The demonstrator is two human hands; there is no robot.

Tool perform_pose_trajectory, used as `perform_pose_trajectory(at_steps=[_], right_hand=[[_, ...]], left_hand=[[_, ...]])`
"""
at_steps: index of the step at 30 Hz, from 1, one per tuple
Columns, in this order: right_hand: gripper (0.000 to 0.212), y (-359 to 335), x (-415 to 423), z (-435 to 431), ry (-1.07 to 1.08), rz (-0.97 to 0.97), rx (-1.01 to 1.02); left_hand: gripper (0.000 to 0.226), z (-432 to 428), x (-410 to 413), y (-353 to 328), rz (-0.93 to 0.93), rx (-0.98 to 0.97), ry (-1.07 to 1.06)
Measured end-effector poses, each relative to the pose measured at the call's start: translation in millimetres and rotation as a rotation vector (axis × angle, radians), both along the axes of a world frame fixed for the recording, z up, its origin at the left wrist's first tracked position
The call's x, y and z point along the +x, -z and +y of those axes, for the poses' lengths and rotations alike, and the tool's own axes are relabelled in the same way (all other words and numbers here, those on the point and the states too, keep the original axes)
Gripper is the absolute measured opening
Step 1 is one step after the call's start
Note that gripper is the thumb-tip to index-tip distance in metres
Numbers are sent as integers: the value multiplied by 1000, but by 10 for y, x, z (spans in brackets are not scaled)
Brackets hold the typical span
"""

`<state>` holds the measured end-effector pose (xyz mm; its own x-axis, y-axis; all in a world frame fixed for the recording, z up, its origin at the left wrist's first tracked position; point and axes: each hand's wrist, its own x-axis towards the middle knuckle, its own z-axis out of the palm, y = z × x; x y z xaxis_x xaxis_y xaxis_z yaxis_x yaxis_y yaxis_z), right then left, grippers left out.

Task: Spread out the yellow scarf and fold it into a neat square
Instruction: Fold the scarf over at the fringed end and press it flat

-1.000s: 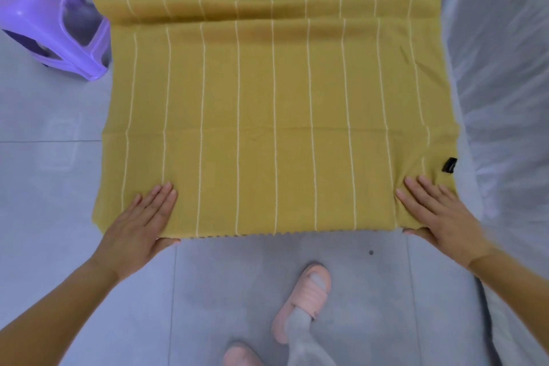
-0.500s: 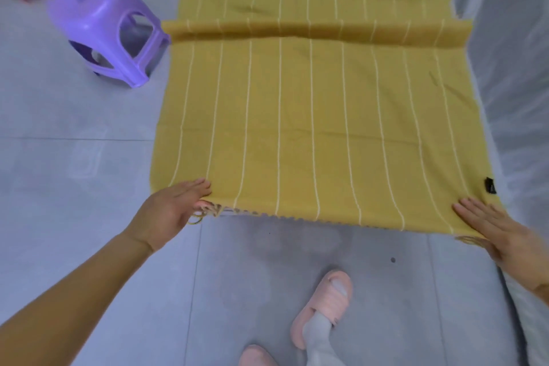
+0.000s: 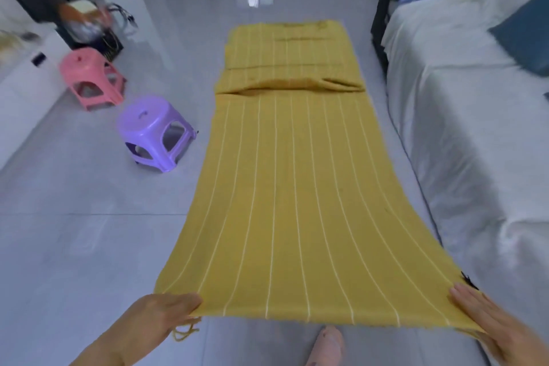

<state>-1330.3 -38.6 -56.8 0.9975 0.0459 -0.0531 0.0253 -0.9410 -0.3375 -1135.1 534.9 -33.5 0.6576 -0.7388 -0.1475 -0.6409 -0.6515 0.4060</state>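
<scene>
Moved since before: view tips up a lot, so the whole room shows now. Both hands slid to the 2 near corners and lifted that edge a bit off the floor.
Scarf: yellow scarf [image 3: 285, 187] lies long on the floor [image 3: 89, 232], running away from the person. Near end is up in the hands, rest is flat.
Left hand: left hand [image 3: 162, 316] is closed on the near left corner, thumb under, fingers on top. Fringe threads hang below it.
Right hand: right hand [image 3: 487, 321] lies on the near right corner w/ fingers long and flat. Cloth edge looks pinched under it, but can't tell for sure if the grip is tight.
Bump: a raised wrinkle [image 3: 297, 86] runs across the far part. Far end looks folded or bunched too.
Nearby: purple stool [image 3: 154, 134] is just beside the left edge, pink stool [image 3: 92, 77] farther off. White covered sofa [image 3: 460, 142] is right along the right edge. A foot in a pink slipper [image 3: 326, 345] is just behind the near edge.
Risk 1: if the fold starts now, the bump gets trapped inside and the square comes out lumpy.
Risk 2: one hand pulls more than the other, so stripes go crooked and corners don't meet.
Risk 3: loose right hold may slip and drop that corner.
Risk 4: cloth may catch the purple stool or the sofa cover when it swings.
</scene>
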Motion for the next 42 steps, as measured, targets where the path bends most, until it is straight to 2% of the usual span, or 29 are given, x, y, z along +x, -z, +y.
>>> perform_pose_trajectory(at_steps=[1, 2, 3, 4, 5, 8, 10, 15, 20, 27, 36, 42], right_hand=[[48, -111, -70, 30, -11, -11, -13], [48, -216, -168, 39, -10, -3, -27], [49, -311, -274, 24, 10, 25, -30], [51, -405, -381, 24, 45, 44, -17], [53, -478, -476, 27, 91, 56, 7], [54, -676, -645, 32, 139, 84, 17], [54, -805, -630, 59, 120, 95, 22], [50, -1222, -608, 77, 89, 96, 98], [49, -1518, -757, 81, 33, 12, 93], [49, -1736, -1262, -173, 22, -51, -5], [48, -2094, -1814, -220, 9, 62, 13], [47, -2328, -1927, -174, -37, 27, 21]], left_hand=[[20, 7, -72, -161, 36, -37, -124], [17, 55, -160, -231, 46, -81, -155], [30, 130, -236, -307, 4, -45, -185], [40, 168, -276, -418, 44, 31, -145], [40, 161, -281, -572, 129, 93, -126], [27, 135, -254, -821, 34, 103, -143], [19, 140, -227, -964, -25, 185, -215], [16, 70, -194, -1302, -8, 338, -344], [14, 64, -359, -1572, -30, 356, -326], [18, 170, -1071, -1999, 57, 306, -294], [18, 25, -1880, -2745, 9, 403, -245], [18, -34, -2137, -3015, -49, 399, -275]])
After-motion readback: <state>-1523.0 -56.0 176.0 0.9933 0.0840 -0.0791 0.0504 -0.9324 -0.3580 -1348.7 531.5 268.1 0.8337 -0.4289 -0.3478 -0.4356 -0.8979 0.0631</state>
